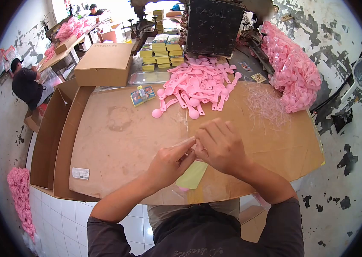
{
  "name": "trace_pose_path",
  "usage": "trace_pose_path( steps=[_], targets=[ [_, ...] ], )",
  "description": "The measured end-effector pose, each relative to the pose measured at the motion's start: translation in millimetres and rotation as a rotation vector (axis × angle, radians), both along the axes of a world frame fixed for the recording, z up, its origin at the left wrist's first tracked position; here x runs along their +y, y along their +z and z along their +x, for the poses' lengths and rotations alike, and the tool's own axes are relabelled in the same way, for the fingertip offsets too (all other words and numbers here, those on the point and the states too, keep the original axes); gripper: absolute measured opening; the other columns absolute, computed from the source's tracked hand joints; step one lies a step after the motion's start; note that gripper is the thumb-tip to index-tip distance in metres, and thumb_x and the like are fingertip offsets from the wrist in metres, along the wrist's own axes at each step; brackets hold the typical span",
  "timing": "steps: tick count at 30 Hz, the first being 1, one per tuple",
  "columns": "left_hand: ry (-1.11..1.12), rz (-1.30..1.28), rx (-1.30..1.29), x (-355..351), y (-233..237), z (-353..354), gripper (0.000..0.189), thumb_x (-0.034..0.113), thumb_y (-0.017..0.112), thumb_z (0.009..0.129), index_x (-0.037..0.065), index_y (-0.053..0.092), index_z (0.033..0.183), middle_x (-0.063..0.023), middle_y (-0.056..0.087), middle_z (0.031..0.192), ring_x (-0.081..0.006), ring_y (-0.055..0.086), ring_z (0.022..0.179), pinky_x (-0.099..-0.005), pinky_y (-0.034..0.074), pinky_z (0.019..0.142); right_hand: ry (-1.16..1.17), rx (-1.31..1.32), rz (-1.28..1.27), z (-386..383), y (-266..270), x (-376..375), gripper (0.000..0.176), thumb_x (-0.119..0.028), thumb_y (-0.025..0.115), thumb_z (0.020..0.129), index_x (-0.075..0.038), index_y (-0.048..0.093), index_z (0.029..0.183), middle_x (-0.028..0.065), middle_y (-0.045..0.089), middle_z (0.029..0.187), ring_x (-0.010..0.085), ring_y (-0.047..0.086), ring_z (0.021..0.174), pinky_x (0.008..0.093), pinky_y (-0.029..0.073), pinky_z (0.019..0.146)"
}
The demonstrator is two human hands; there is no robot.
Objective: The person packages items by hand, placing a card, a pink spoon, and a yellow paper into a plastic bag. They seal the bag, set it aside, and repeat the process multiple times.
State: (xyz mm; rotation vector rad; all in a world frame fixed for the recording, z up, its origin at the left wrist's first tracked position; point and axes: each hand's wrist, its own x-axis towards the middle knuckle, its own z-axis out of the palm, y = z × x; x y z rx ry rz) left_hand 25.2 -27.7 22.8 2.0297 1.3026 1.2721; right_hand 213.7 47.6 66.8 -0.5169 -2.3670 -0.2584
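Both of my hands meet over the front middle of the cardboard-covered table [121, 145]. My left hand [168, 165] has its fingers drawn together, the tips touching the other hand. Curled fingers close my right hand [219, 145] in a pinch; what lies between the fingertips is too small to make out. Just below the hands is a yellow-green paper [193, 175], with a bit of pink [183, 189] showing at its lower edge. Beyond the hands lies a heap of pink plastic spoons [198, 83]. A banded bundle of printed cards [143, 96] rests left of the heap.
Behind the spoons stand stacks of cards [161, 49] and a black board [213, 28]. A closed carton [104, 60] and an open box [54, 141] are left. Thin plastic strips [266, 107] and pink bagged spoons [292, 68] are right. Another person [27, 85] sits far left.
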Motion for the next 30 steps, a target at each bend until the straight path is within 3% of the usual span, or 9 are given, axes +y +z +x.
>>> trace_pose_path(
  steps=[4, 9, 11, 13, 16, 19, 21, 25, 30],
  targets=[
    [-0.023, -0.120, -0.047, 2, 11, -6, 0.033, 0.002, 0.065, 0.098, -0.005, 0.064, 0.131, -0.0121, 0.079, 0.093, -0.0154, 0.077, 0.079, -0.0286, 0.061, 0.069, 0.024, 0.304, -0.308, 16, 2, 18, 0.014, -0.011, 0.069, 0.082, -0.005, 0.063, 0.094, 0.0101, 0.059, 0.090, 0.0219, 0.060, 0.084, 0.0365, 0.048, 0.073],
    [-0.009, -0.242, -0.377, 2, 5, -12, 0.032, 0.005, 0.060, 0.104, -0.004, 0.061, 0.135, -0.0136, 0.077, 0.105, -0.0158, 0.075, 0.093, -0.0284, 0.061, 0.079, 0.315, 0.599, -1.406, 143, 22, 99, 0.019, -0.005, 0.063, 0.089, -0.001, 0.060, 0.107, 0.0081, 0.062, 0.091, 0.0197, 0.064, 0.085, 0.0366, 0.052, 0.074],
    [-0.023, -0.230, -0.513, 5, 9, -12, 0.032, 0.007, 0.058, 0.106, -0.005, 0.060, 0.136, -0.0153, 0.076, 0.110, -0.0180, 0.074, 0.099, -0.0296, 0.060, 0.086, 0.027, 0.376, -1.097, 196, -10, 139, 0.032, 0.001, 0.059, 0.089, 0.001, 0.059, 0.121, 0.0123, 0.065, 0.097, 0.0290, 0.066, 0.093, 0.0414, 0.053, 0.083],
    [-0.017, -0.266, -0.495, 7, 6, -16, 0.032, 0.009, 0.058, 0.106, -0.006, 0.060, 0.134, -0.0156, 0.075, 0.112, -0.0184, 0.073, 0.104, -0.0309, 0.058, 0.091, -0.718, -0.082, -0.208, 216, -49, 151, 0.044, 0.007, 0.055, 0.088, 0.001, 0.056, 0.132, 0.0165, 0.067, 0.108, 0.0362, 0.066, 0.107, 0.0467, 0.052, 0.095],
    [-0.053, -0.298, -0.503, 10, 7, -18, 0.032, 0.011, 0.059, 0.106, -0.007, 0.061, 0.133, -0.0157, 0.074, 0.112, -0.0189, 0.071, 0.107, -0.0327, 0.057, 0.095, -0.761, -0.099, 0.065, 218, -62, 140, 0.057, 0.011, 0.052, 0.085, 0.000, 0.053, 0.140, 0.0196, 0.065, 0.123, 0.0424, 0.056, 0.127, 0.0511, 0.042, 0.109],
    [-0.087, -0.314, -0.511, 10, 9, -18, 0.032, 0.011, 0.060, 0.106, -0.007, 0.061, 0.132, -0.0155, 0.074, 0.112, -0.0187, 0.071, 0.107, -0.0335, 0.056, 0.097, -0.662, 0.073, -0.006, 160, -18, 99, 0.057, 0.007, 0.059, 0.082, -0.002, 0.056, 0.138, 0.0192, 0.061, 0.130, 0.0394, 0.050, 0.133, 0.0487, 0.037, 0.113],
    [-0.110, -0.326, -0.512, 10, 8, -17, 0.032, 0.010, 0.061, 0.105, -0.007, 0.061, 0.132, -0.0153, 0.074, 0.113, -0.0181, 0.071, 0.106, -0.0331, 0.056, 0.096, -0.417, 0.159, -0.235, 123, -6, 74, 0.051, 0.000, 0.063, 0.087, -0.003, 0.059, 0.138, 0.0156, 0.066, 0.125, 0.0339, 0.059, 0.120, 0.0444, 0.043, 0.107],
    [-0.116, -0.377, -0.546, 14, -1, -18, 0.031, 0.009, 0.061, 0.105, -0.006, 0.062, 0.132, -0.0140, 0.074, 0.113, -0.0162, 0.071, 0.104, -0.0312, 0.058, 0.092, 0.089, 0.173, -1.040, 56, -1, 24, 0.036, -0.017, 0.073, 0.093, -0.001, 0.066, 0.125, 0.0112, 0.069, 0.109, 0.0230, 0.067, 0.100, 0.0384, 0.053, 0.086],
    [-0.088, -0.459, -0.555, 15, 1, -23, 0.029, 0.010, 0.059, 0.106, -0.004, 0.064, 0.131, -0.0134, 0.075, 0.113, -0.0153, 0.071, 0.103, -0.0308, 0.060, 0.086, 0.289, 0.288, -1.292, 19, -29, 19, 0.028, -0.013, 0.073, 0.097, 0.000, 0.068, 0.122, 0.0068, 0.072, 0.107, 0.0116, 0.067, 0.092, 0.0269, 0.054, 0.080]
  ],
)
